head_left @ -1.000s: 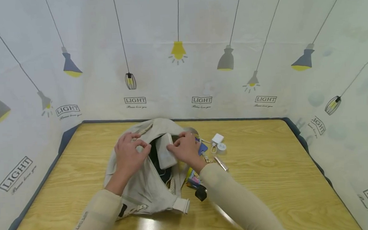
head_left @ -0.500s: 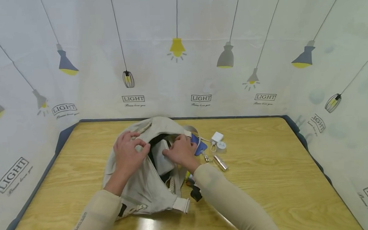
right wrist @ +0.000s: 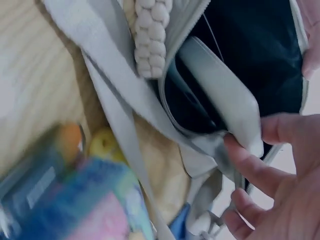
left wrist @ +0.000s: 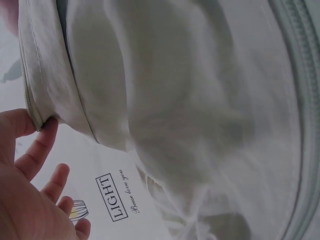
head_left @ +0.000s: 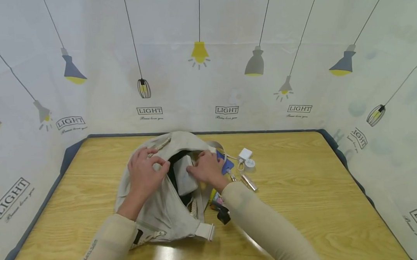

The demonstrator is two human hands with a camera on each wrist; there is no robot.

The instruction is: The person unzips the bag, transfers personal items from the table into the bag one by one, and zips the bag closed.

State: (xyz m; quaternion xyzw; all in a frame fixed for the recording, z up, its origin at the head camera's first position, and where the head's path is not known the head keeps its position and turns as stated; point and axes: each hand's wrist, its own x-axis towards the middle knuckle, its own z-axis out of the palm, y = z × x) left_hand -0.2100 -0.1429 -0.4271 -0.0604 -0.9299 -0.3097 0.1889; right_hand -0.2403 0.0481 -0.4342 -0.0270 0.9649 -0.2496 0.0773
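Note:
A pale beige backpack [head_left: 163, 209] lies on the table with its zipped mouth gaping over a dark lining. My left hand [head_left: 147, 171] pinches its zippered edge between thumb and index finger, the other fingers loosely bent; in the left wrist view, this hand [left wrist: 35, 185] is at the lower left. An off-white flat case [head_left: 185, 177] with rounded corners sits partly inside the mouth. My right hand [head_left: 208, 168] has its thumb and index finger at the case's edge, with the case corner [right wrist: 245, 110] between them in the right wrist view. A braided cord [right wrist: 150, 40] hangs by the zipper.
Right of the backpack lie a white charger [head_left: 245, 154], a round white item [head_left: 250, 165], a shiny cylinder [head_left: 249, 182], a blue card [head_left: 226, 164], a colourful packet [head_left: 216, 199] and a black item [head_left: 223, 214]. A printed backdrop [head_left: 205, 68] surrounds the wooden table [head_left: 302, 203].
The off-white case has sunk lower into the backpack's mouth, and my right hand has shifted slightly left with it. My left hand keeps hold of the backpack's edge.

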